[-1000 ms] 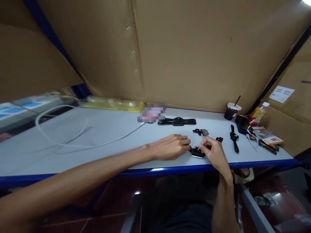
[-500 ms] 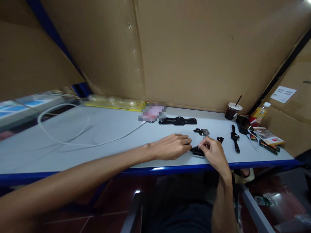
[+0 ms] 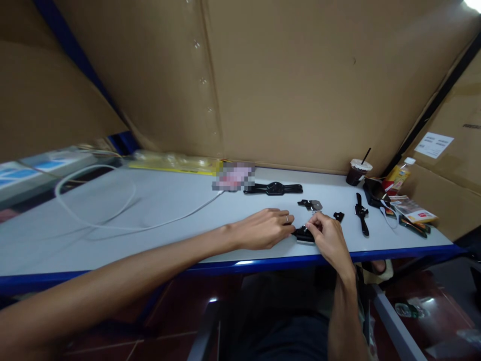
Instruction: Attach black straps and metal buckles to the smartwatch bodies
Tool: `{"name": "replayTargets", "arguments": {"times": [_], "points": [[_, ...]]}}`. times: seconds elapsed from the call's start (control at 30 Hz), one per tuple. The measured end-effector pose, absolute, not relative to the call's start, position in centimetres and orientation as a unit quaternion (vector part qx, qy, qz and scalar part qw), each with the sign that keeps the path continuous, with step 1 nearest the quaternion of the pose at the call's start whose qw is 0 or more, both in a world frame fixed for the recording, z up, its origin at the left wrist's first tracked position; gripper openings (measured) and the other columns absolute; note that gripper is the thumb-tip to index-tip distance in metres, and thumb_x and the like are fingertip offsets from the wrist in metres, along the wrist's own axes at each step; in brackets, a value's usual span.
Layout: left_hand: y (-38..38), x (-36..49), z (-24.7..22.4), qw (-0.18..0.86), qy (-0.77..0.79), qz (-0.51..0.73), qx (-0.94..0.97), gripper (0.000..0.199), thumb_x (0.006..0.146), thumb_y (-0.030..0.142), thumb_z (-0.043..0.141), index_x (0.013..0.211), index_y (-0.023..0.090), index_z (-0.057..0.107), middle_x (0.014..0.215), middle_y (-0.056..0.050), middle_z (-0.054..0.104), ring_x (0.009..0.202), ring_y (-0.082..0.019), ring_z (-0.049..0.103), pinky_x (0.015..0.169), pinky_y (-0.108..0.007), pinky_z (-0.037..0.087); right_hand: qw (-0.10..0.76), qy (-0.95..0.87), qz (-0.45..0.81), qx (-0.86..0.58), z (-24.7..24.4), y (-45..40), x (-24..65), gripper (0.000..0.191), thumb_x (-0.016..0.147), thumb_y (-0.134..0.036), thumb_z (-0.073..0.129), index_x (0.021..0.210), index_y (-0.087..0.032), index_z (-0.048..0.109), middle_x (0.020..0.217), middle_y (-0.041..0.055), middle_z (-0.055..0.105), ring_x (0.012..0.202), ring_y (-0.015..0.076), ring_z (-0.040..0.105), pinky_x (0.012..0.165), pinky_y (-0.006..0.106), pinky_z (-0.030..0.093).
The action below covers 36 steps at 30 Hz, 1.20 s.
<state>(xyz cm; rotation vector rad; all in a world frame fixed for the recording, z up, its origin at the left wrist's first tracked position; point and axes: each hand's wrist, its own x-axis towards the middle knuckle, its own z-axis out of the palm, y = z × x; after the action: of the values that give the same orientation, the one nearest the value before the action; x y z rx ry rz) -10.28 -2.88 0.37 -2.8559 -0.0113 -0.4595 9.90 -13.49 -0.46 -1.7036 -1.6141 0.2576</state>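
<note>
On the near edge of the table, a black spokeshave (image 3: 305, 236) lies between my hands, its ends partly hidden by them. My left hand (image 3: 268, 229), with a ring on one finger, is closed around its left end. From the right, my right hand (image 3: 326, 232) pinches thumb and forefinger over its top, at a small shiny metal piece (image 3: 306, 227) too small to name. Just beyond the fingers lie a grey metal blade (image 3: 316, 205) and a small black plate (image 3: 304, 203). Another black plate (image 3: 338, 216) rests right of my right hand.
Black spokeshaves (image 3: 274, 188) lie at the back, and another (image 3: 362, 214) stands to the right. Farther right are a lidded drink cup (image 3: 357, 173), a black box (image 3: 374, 192), a bottle (image 3: 401, 175) and packets (image 3: 413, 209). A white cable (image 3: 169, 220) crosses the left tabletop to a blurred-out object (image 3: 233, 176).
The view has shifted slightly. My right fingers have moved a little at the small shiny piece, which shows more now. My left hand keeps its hold.
</note>
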Motion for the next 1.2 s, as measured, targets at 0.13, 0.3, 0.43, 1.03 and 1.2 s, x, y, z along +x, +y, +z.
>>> {"name": "replayTargets", "arguments": {"times": [0.13, 0.3, 0.43, 1.03, 1.2], "points": [[-3.0, -10.3, 0.5, 0.113, 0.001, -0.169, -0.979, 0.019, 0.100, 0.012, 0.049, 0.089, 0.015, 0.065, 0.084, -0.006, 0.062, 0.075, -0.018, 0.055, 0.064, -0.031, 0.042, 0.370, -0.641, 0.076, -0.668, -0.4, -13.6, 9.7, 0.015, 0.091, -0.024, 0.055, 0.076, -0.023, 0.059, 0.077, 0.0026, 0.068, 0.077, 0.0207, 0.062, 0.074, 0.031, 0.040], [-2.9, -10.3, 0.5, 0.101, -0.004, -0.171, -0.980, 0.023, 0.102, 0.014, 0.046, 0.089, 0.016, 0.065, 0.085, -0.006, 0.063, 0.075, -0.018, 0.055, 0.065, -0.031, 0.043, 0.338, -0.627, 0.067, -0.698, -0.3, -13.5, 9.6, 0.015, 0.091, -0.023, 0.057, 0.077, -0.023, 0.062, 0.076, 0.0020, 0.069, 0.073, 0.0198, 0.061, 0.070, 0.030, 0.038], [-3.0, -10.3, 0.5, 0.104, -0.015, -0.152, -0.983, 0.026, 0.104, 0.015, 0.044, 0.090, 0.016, 0.065, 0.087, -0.007, 0.063, 0.076, -0.018, 0.057, 0.066, -0.031, 0.045, 0.304, -0.630, 0.036, -0.714, -0.2, -13.6, 9.1, 0.016, 0.094, -0.021, 0.057, 0.079, -0.023, 0.062, 0.079, 0.0027, 0.070, 0.076, 0.0205, 0.062, 0.072, 0.030, 0.038], [-3.2, -10.4, 0.5, 0.096, -0.021, -0.162, -0.982, 0.023, 0.105, 0.022, 0.047, 0.093, 0.016, 0.066, 0.087, -0.006, 0.064, 0.081, -0.020, 0.059, 0.070, -0.032, 0.047, 0.299, -0.592, -0.111, -0.740, -1.3, -13.9, 7.2, 0.021, 0.093, -0.015, 0.054, 0.075, -0.023, 0.060, 0.082, 0.0076, 0.069, 0.084, 0.0245, 0.060, 0.075, 0.034, 0.040], [-3.0, -10.4, 0.4, 0.098, -0.032, -0.138, -0.985, 0.018, 0.104, 0.024, 0.051, 0.099, 0.017, 0.066, 0.091, -0.007, 0.064, 0.083, -0.021, 0.061, 0.072, -0.033, 0.048, 0.408, -0.581, -0.114, -0.695, -1.5, -14.0, 9.5, 0.029, 0.100, -0.026, 0.050, 0.073, -0.023, 0.059, 0.080, 0.0058, 0.069, 0.079, 0.0232, 0.059, 0.078, 0.034, 0.042]]}}
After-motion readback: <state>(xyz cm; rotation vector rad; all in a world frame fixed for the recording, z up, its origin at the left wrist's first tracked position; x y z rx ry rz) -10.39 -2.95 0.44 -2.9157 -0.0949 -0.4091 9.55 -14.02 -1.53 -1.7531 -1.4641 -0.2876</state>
